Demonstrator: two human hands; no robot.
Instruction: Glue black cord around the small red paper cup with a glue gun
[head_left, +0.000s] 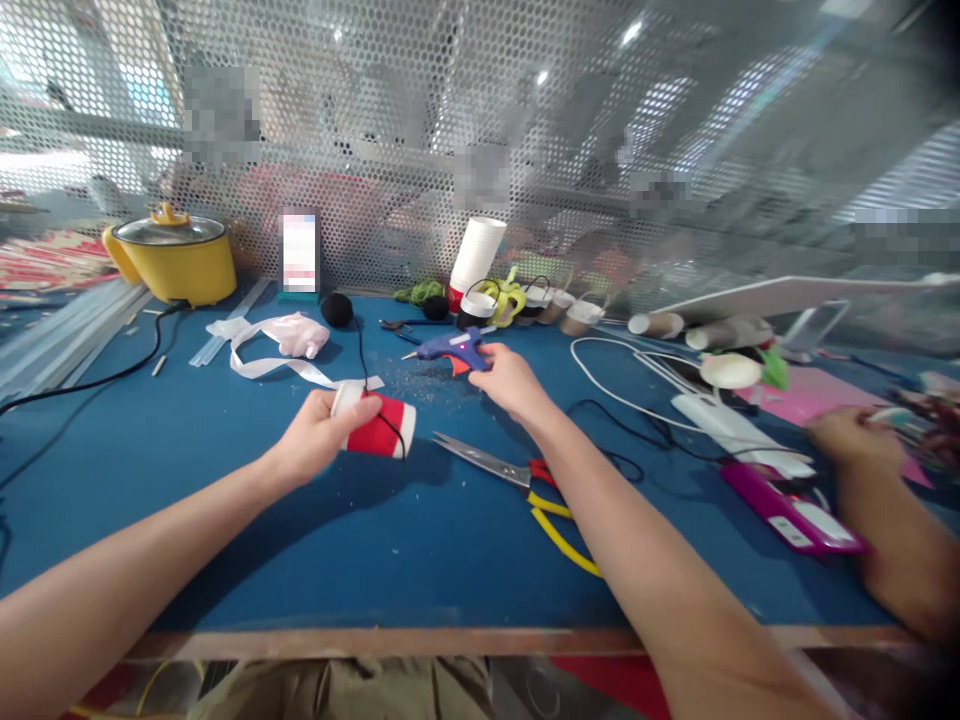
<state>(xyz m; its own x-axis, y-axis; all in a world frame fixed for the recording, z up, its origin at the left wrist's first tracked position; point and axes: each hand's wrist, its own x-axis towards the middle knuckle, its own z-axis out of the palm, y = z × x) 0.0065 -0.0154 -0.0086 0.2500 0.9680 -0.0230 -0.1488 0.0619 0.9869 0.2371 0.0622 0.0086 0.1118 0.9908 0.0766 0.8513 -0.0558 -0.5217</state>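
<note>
In the head view my left hand (319, 435) grips a red and white paper cup (379, 440), tilted on its side above the table. Black yarn (362, 350) runs across the cup and back to a black yarn ball (337, 311). My right hand (506, 378) is closed around the rear of a blue hot glue gun (454, 347), whose nozzle points left. Part of the gun's handle is hidden by my fingers. Large scissors (487, 462) with red and yellow handles lie below my right forearm, which covers some of them.
White ribbon (259, 365) lies behind my left hand. A yellow electric pot (187, 260), a phone (299, 252) and stacked paper cups (480, 252) stand along the mesh wall. At right are a white power strip (739, 435), cables, a purple box (791, 510) and another person's hand (859, 440).
</note>
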